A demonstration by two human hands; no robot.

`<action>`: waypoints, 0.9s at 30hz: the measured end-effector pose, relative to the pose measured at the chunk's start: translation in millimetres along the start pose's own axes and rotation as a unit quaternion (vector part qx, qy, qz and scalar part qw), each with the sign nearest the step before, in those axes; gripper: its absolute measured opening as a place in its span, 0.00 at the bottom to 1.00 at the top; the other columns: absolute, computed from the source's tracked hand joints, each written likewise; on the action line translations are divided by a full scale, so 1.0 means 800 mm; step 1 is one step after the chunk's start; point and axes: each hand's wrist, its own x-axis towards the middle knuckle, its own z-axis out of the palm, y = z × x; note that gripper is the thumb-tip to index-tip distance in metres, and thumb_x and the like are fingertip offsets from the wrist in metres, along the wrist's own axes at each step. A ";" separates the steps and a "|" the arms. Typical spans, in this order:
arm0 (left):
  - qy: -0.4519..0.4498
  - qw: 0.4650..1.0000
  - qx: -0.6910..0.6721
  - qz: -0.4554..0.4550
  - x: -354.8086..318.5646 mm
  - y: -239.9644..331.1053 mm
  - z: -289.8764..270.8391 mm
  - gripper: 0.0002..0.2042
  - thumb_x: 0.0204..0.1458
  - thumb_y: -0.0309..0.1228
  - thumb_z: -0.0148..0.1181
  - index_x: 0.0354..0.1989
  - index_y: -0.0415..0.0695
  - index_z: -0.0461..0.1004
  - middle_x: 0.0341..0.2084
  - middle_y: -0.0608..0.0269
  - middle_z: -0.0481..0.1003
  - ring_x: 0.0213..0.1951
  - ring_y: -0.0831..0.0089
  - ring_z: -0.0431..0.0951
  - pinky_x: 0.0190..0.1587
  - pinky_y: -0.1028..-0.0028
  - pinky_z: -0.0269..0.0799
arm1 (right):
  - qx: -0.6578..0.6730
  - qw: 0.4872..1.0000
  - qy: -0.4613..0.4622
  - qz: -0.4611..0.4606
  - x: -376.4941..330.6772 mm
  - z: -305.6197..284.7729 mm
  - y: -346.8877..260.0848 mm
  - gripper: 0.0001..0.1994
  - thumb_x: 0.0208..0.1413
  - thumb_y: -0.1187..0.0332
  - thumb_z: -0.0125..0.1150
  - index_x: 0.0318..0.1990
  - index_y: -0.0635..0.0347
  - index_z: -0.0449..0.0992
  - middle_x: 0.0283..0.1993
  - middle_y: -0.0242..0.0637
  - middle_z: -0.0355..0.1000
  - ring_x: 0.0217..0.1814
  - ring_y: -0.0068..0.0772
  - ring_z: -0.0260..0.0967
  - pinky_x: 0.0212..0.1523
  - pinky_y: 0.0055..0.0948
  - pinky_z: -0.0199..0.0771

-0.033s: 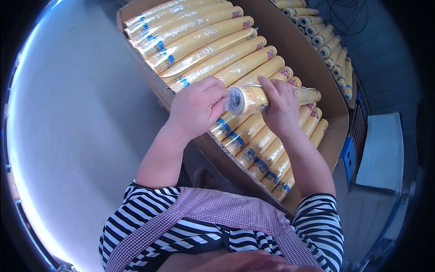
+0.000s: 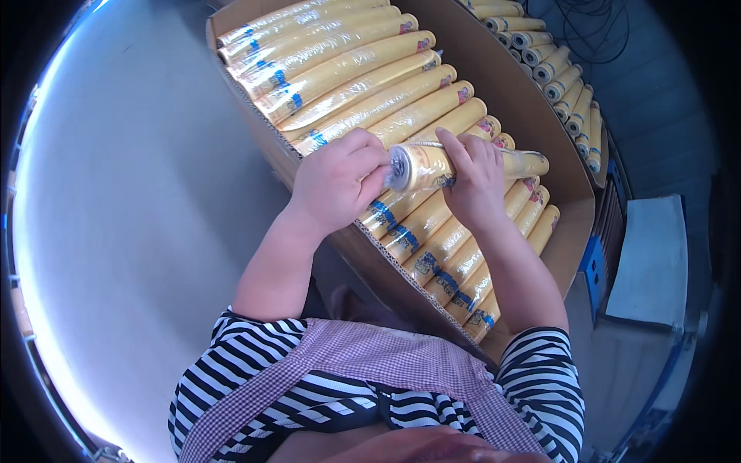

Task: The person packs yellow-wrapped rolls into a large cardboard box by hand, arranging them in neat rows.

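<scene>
A yellow roll (image 2: 426,165) in clear plastic film lies across the other rolls, its near-left end showing a round hollow core. My right hand (image 2: 476,174) is closed around the roll's middle, thumb along its top. At the cored end, my left hand (image 2: 340,181) is closed, its fingers pinching the loose clear film (image 2: 394,169). Beneath both hands, similar film-wrapped yellow rolls (image 2: 351,77) with blue print lie side by side in a large open cardboard box (image 2: 532,104).
More yellow rolls (image 2: 557,73) are stacked beyond the box at the far right. Dark cable (image 2: 598,31) lies coiled on the floor behind them. A pale flat panel (image 2: 648,258) stands right of the box, near a blue piece (image 2: 592,270). Grey floor (image 2: 154,231) stretches along the left.
The box and its rolls sit very slightly farther right and lower in the picture. Both hands keep the same grip.
</scene>
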 end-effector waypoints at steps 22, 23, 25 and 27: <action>0.064 0.986 0.152 0.019 -0.074 0.030 -0.028 0.17 0.53 0.29 0.66 0.52 0.42 0.78 0.52 0.53 0.78 0.54 0.49 0.77 0.57 0.59 0.75 | 0.005 0.996 -0.057 -0.065 0.061 0.033 -0.010 0.14 0.61 0.70 0.53 0.53 0.45 0.74 0.46 0.37 0.73 0.60 0.45 0.70 0.69 0.65 0.57; 0.106 0.988 0.109 -0.033 -0.085 0.022 -0.017 0.12 0.54 0.32 0.66 0.46 0.45 0.79 0.51 0.57 0.79 0.56 0.51 0.77 0.61 0.56 0.71 | -0.025 0.994 -0.094 -0.055 0.075 0.050 -0.002 0.13 0.62 0.70 0.52 0.53 0.45 0.75 0.47 0.36 0.73 0.61 0.44 0.70 0.69 0.68 0.57; 0.042 0.979 0.196 0.027 -0.087 0.024 -0.010 0.11 0.54 0.36 0.65 0.43 0.46 0.79 0.50 0.58 0.79 0.57 0.53 0.75 0.64 0.53 0.67 | -0.051 0.986 -0.155 -0.043 0.101 0.087 -0.003 0.13 0.64 0.70 0.51 0.53 0.45 0.75 0.50 0.37 0.73 0.62 0.44 0.69 0.69 0.72 0.57; 0.011 0.973 0.227 0.053 -0.089 0.018 -0.003 0.10 0.56 0.39 0.62 0.41 0.47 0.79 0.47 0.60 0.79 0.58 0.54 0.74 0.67 0.50 0.61 | -0.039 0.978 -0.197 -0.052 0.130 0.126 -0.027 0.14 0.64 0.70 0.51 0.54 0.44 0.75 0.53 0.38 0.72 0.63 0.44 0.69 0.68 0.74 0.58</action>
